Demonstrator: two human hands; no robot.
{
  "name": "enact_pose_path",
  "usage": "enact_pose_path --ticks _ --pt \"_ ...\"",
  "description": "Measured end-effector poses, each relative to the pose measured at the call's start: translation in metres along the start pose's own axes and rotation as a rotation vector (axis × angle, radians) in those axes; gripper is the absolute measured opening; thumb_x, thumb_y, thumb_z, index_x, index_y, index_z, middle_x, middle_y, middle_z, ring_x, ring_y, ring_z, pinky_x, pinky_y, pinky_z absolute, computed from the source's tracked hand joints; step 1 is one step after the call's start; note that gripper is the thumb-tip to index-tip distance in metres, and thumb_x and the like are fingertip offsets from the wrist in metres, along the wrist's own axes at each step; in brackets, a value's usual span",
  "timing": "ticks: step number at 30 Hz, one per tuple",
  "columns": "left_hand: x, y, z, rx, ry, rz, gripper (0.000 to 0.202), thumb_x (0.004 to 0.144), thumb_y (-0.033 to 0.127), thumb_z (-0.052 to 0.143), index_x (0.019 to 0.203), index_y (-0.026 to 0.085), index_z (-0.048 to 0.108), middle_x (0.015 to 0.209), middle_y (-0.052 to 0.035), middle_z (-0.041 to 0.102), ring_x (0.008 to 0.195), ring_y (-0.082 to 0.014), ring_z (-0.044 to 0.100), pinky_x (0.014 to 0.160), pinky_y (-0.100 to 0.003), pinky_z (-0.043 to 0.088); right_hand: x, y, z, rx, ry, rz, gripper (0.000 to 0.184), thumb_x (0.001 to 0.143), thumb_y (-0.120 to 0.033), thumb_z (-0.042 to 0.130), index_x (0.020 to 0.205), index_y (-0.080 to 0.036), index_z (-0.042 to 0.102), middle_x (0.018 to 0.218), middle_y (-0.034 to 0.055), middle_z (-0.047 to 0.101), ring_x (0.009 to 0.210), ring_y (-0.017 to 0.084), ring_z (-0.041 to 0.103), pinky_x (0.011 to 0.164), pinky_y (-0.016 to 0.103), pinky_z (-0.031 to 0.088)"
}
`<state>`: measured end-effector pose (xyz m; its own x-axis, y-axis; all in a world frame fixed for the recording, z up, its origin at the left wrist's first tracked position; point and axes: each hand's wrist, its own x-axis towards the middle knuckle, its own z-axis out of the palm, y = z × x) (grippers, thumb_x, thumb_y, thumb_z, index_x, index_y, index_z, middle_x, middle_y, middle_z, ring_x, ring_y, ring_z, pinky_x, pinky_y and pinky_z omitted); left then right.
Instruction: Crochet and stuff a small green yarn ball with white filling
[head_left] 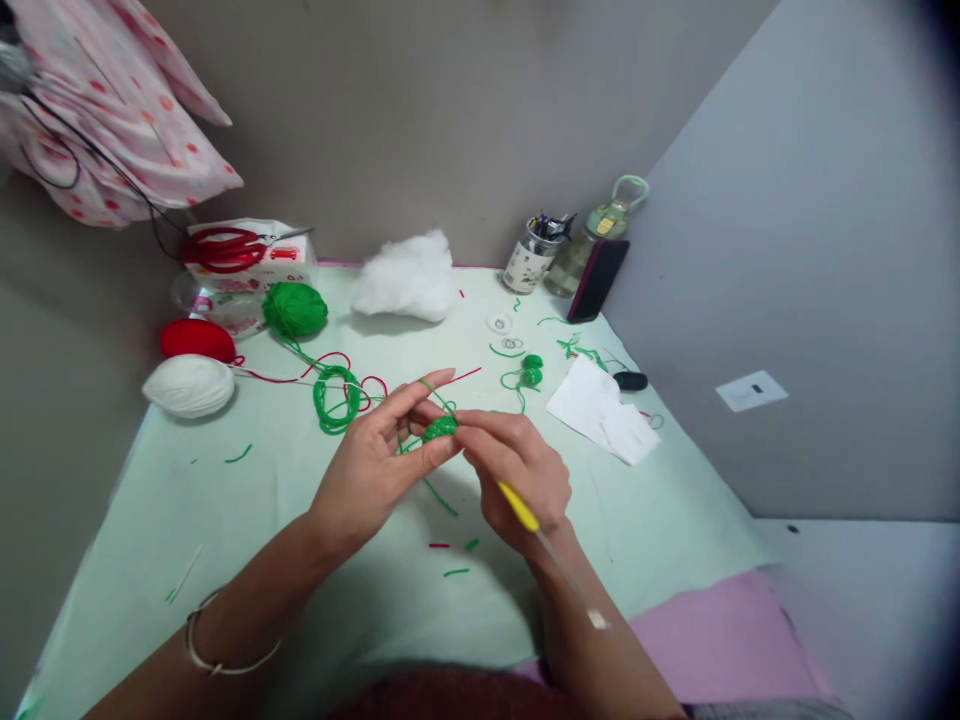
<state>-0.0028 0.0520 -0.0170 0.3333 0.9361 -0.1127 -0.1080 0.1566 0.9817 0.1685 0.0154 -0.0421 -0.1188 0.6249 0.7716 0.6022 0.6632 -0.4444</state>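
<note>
Both hands meet over mid-desk [262, 520], clamped. Left hand [379, 465] pinches the green piece [439, 429] between thumb and fingers, index finger raised. Right hand [521, 475] is closed on the hook [519, 506], touching the piece from its right. Hook's long axis runs from lower right up-left toward the piece; its tip is hidden by fingers. Yarn [319, 400] trails up-left toward the ball [295, 308], well apart on the left hand's side.
</note>
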Motion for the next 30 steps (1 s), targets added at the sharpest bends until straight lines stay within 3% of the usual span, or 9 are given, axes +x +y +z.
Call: enact_pose_path --ticks 3,5,10,14,19,24,27,30 --pt "-0.003 -0.006 0.007 -0.186 -0.007 -0.059 0.059 0.085 0.036 0.08 0.141 0.027 0.065 0.108 -0.0033 0.067 0.106 -0.0202 0.061 0.098 -0.033 0.048 -0.007 0.0 0.005 -0.113 0.066 -0.022 0.054 0.094 -0.008 0.062 0.135 -0.042 0.066 0.117 0.004 0.078 0.101 0.023 0.076 0.08 0.039 0.065" --pt "-0.004 -0.007 0.008 -0.331 -0.077 -0.131 0.052 0.088 0.039 0.078 0.137 0.027 0.068 0.119 -0.0054 0.068 0.114 -0.0217 0.059 0.102 -0.033 0.045 -0.009 -0.001 0.006 -0.05 0.094 0.021 0.058 0.094 -0.007 0.062 0.137 -0.046 0.064 0.117 0.0029 0.078 0.101 0.023 0.076 0.081 0.039 0.065" --pt "0.0 -0.003 -0.002 -0.53 -0.228 -0.247 0.05 0.083 0.036 0.081 0.131 0.023 0.073 0.127 -0.0069 0.068 0.11 -0.02 0.058 0.1 -0.031 0.044 0.0 -0.006 0.001 0.294 0.154 0.209 0.042 0.099 -0.013 0.059 0.125 -0.042 0.073 0.11 0.0019 0.079 0.097 0.023 0.076 0.075 0.04 0.065" --pt "0.003 0.0 -0.008 -0.544 -0.242 -0.24 0.045 0.086 0.029 0.077 0.13 0.023 0.075 0.114 -0.0053 0.069 0.095 -0.0152 0.055 0.089 -0.025 0.045 0.007 -0.008 -0.001 0.436 0.187 0.324 0.027 0.1 -0.019 0.059 0.113 -0.034 0.078 0.099 0.0038 0.08 0.091 0.023 0.076 0.071 0.04 0.065" --pt "0.006 0.002 -0.009 -0.56 -0.231 -0.209 0.033 0.086 0.027 0.074 0.116 0.017 0.082 0.085 -0.0044 0.065 0.078 -0.0139 0.052 0.073 -0.024 0.046 0.011 -0.003 -0.004 0.668 0.232 0.49 0.018 0.1 -0.024 0.062 0.102 -0.029 0.08 0.092 0.0029 0.078 0.072 0.017 0.074 0.068 0.035 0.063" --pt "0.008 0.001 -0.008 -0.601 -0.245 -0.233 0.031 0.09 0.028 0.068 0.111 0.012 0.083 0.077 -0.0051 0.065 0.069 -0.0124 0.052 0.065 -0.024 0.045 0.017 0.003 -0.009 0.834 0.209 0.657 0.015 0.094 -0.036 0.071 0.091 -0.024 0.078 0.082 0.0031 0.077 0.061 0.015 0.07 0.061 0.032 0.062" --pt "0.007 -0.001 -0.008 -0.587 -0.271 -0.224 0.033 0.094 0.031 0.065 0.115 0.013 0.082 0.08 -0.0061 0.069 0.07 -0.0126 0.057 0.068 -0.024 0.047 0.019 0.004 -0.009 0.882 0.179 0.715 0.02 0.091 -0.04 0.073 0.086 -0.021 0.076 0.076 0.0027 0.076 0.054 0.015 0.067 0.056 0.031 0.06" --pt "0.006 -0.004 -0.009 -0.485 -0.295 -0.171 0.033 0.094 0.03 0.068 0.124 0.02 0.079 0.1 -0.007 0.076 0.093 -0.0163 0.065 0.087 -0.026 0.049 0.018 0.004 -0.006 0.899 0.161 0.677 0.018 0.092 -0.04 0.072 0.088 -0.023 0.076 0.08 0.0025 0.076 0.057 0.015 0.067 0.058 0.032 0.06"
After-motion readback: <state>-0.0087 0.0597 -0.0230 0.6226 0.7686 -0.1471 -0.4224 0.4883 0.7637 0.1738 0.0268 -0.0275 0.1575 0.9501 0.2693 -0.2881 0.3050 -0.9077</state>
